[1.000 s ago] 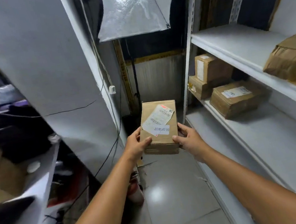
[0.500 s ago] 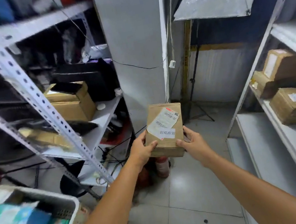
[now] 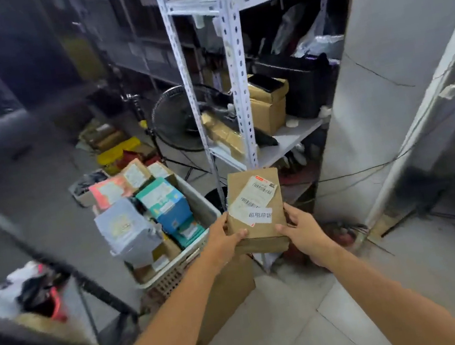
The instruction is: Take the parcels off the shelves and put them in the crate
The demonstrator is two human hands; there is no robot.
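The brown parcel point(image 3: 255, 212) was in the air, gripped at its near corners by the left hand point(image 3: 225, 239) and the right hand point(image 3: 304, 230). The view had swung left off the aisle, bringing the crate point(image 3: 171, 278) into sight just left of the parcel. It was already crowded, so the drop looked close.

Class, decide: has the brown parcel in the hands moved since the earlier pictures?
Yes: the brown parcel has travelled left, toward the white crate, now beside its rim.
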